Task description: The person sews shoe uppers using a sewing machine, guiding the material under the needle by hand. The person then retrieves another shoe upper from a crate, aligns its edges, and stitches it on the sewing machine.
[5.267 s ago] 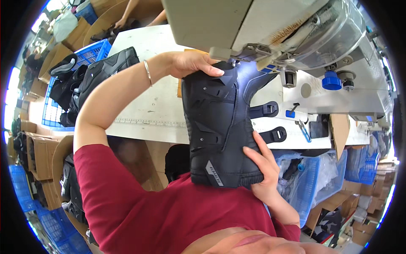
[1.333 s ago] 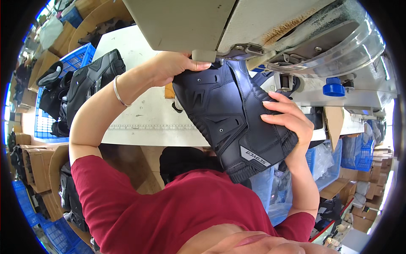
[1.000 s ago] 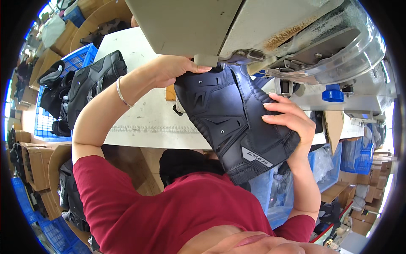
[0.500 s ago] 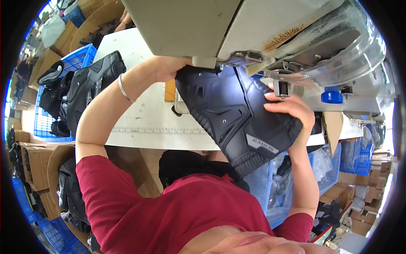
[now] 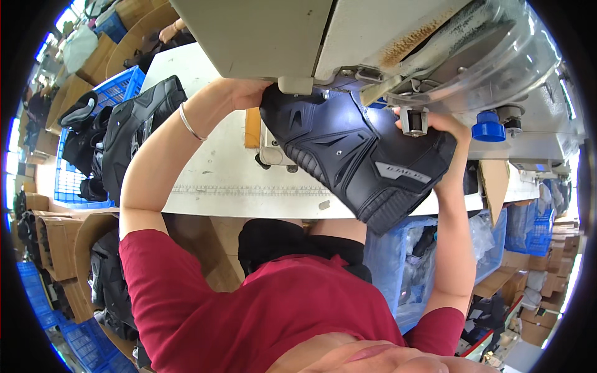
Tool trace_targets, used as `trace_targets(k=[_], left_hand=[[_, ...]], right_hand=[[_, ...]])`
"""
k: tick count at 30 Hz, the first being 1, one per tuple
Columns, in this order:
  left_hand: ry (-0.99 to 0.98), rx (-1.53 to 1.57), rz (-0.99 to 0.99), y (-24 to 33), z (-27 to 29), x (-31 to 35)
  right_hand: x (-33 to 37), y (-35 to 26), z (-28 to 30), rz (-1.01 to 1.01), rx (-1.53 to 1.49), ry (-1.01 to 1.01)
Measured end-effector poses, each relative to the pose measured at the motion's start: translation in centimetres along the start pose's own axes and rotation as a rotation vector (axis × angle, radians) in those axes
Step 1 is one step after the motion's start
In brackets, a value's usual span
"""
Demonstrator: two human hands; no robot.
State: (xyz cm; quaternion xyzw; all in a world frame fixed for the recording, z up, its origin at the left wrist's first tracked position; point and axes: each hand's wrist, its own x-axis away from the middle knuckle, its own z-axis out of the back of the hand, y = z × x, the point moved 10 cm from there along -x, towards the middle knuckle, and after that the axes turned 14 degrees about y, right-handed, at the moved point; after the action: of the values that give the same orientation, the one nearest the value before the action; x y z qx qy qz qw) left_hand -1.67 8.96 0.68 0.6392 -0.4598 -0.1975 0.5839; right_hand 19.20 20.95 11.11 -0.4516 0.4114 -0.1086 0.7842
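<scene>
A black boot upper (image 5: 348, 152) with moulded ribs and a light grey badge hangs tilted beneath the head of a sewing machine (image 5: 261, 40), lit by a lamp there. My left hand (image 5: 247, 94) grips its far left end, though the machine head hides most of the fingertips. Wrapped round the upper's right side is my right hand (image 5: 453, 133); its fingers pass partly behind the machine's metal fitting (image 5: 413, 121). The lower ribbed end of the upper overhangs the near edge of the white table (image 5: 236, 193).
More black boot uppers (image 5: 127, 133) lie at the left by a blue crate (image 5: 68, 177). A clear plastic cover (image 5: 528, 56) and a blue knob (image 5: 488, 126) jut from the machine. Lined blue bins (image 5: 388, 261) stand below the table; a cardboard box (image 5: 93, 242) is left of me.
The boot upper has shifted right and slightly up, turning a little. My right hand has moved with it, its fingers now farther behind the metal fitting. My left hand has moved slightly.
</scene>
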Motion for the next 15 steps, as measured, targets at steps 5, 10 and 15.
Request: trace_targets(k=[5,10,15], left_hand=[[-0.023,0.012,0.043,-0.4,-0.4,-0.3],[0.051,0.093,0.084,-1.6,0.5,-0.9],[-0.026,0.21,0.018,-1.3,-0.6,-0.2]], right_hand=[[0.1,-1.9,0.7,0.09,0.055,0.029],[8.7,-9.3,0.9,0.52,0.667,0.348],[12.4,-8.4,-3.7,0.707,0.713,0.33]])
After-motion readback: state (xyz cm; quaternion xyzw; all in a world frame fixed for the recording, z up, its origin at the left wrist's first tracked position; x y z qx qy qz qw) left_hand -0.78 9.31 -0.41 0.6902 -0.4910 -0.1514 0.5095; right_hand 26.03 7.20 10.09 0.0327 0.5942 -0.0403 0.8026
